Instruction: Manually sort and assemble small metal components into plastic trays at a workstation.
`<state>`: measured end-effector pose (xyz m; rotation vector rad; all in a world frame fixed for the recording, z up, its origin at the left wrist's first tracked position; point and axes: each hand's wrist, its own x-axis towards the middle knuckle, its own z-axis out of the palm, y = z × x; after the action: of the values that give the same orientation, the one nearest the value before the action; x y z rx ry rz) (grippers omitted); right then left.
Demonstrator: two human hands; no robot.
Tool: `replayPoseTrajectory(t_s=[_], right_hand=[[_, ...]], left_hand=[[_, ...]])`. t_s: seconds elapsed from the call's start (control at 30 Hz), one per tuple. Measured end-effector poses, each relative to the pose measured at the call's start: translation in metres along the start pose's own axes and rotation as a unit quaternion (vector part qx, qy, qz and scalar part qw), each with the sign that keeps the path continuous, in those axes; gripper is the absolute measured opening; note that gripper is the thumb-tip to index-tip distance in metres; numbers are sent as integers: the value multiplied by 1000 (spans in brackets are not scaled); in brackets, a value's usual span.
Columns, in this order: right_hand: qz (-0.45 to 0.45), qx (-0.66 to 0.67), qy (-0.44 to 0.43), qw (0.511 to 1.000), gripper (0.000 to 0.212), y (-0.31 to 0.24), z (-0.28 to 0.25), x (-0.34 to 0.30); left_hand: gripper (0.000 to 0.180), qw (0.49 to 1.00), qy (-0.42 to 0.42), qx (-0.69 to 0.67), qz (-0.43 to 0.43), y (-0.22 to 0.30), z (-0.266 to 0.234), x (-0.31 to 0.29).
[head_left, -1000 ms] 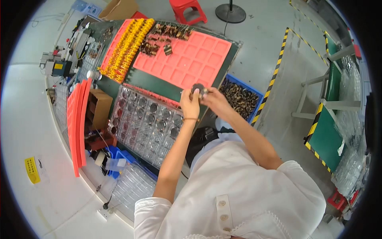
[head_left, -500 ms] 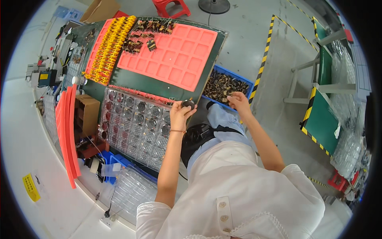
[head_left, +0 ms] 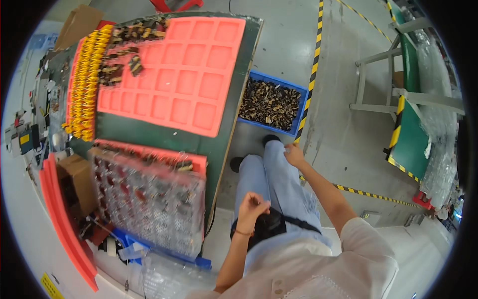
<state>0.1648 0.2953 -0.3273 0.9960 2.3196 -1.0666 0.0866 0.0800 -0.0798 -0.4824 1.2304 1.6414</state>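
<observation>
Room: workshop with a grey floor (head_left: 281, 47), black-and-yellow striped tape (head_left: 315, 50) passing just right of the bin; farther right, a second green bench (head_left: 409, 139) beside clear plastic packs (head_left: 438, 129).
Table: dark green top (head_left: 240, 74), to my left, its right edge running up past my legs.
Bin: blue bin (head_left: 301, 102), one, on the floor just outside the table's right edge; probably set there to be within easy reach of me.
Bin contents: small dark-and-tan parts (head_left: 271, 103), loose and heaped, too many to count.
Right hand: my right hand (head_left: 294, 154), near the bin's near-right corner, apart from it; fingers drawn together, anything between them I cannot tell.
Left hand: my left hand (head_left: 253, 208), over my lap beside a black waist pouch (head_left: 270, 224); fingers curled, contents, if any, hidden.
Large tray: pink compartment tray (head_left: 206, 85), along the table's right edge, laid flat, presumably to keep pieces separate; dark pieces (head_left: 137, 31) at its far-left corner.
Yellow pieces: long rows (head_left: 89, 74), toward the table's left edge.
Near end: clear plastic tray (head_left: 149, 214), blurred, overlapping another pink tray (head_left: 200, 163).
</observation>
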Motion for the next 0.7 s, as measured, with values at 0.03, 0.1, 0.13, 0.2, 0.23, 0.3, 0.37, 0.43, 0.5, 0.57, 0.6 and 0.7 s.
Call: replayPoseTrajectory(t_s=[0.03,0.1,0.13,0.2,0.23,0.3,0.37,0.43,0.5,0.57,0.6,0.7], right_hand=[[-25,-24,-9,999,37,-3,20,27],[-28,-32,-39,998,38,15,55,88],[-17,-40,-35,998,39,29,79,119],[-6,-66,-34,997,42,40,114,171],[-11,-79,-46,996,44,31,131,187],[-25,-124,-53,991,44,27,152,217],[-33,-178,-50,982,45,45,165,245],[29,-200,-13,979,43,80,172,267],[13,-196,66,978,39,94,180,261],[-64,88,92,990,36,70,166,242],[-54,186,106,975,31,64,153,230],[59,582,-55,809,25,62,114,192]], left_hand=[[19,1000,27,12,-3,-18,-10,11],[18,994,100,26,-40,-52,-26,43],[18,993,102,33,-49,-71,-34,62],[12,983,168,50,-54,-104,-51,100],[12,979,182,61,-61,-115,-60,116],[4,966,209,144,-43,-134,-64,146],[10,961,189,193,-58,-154,-65,178],[15,964,141,204,-100,-181,-66,217],[18,970,151,118,-149,-201,-76,244],[24,965,192,13,-176,-202,-89,268],[28,961,214,-7,-177,-201,-86,280],[34,956,254,38,-142,-190,-67,312]])
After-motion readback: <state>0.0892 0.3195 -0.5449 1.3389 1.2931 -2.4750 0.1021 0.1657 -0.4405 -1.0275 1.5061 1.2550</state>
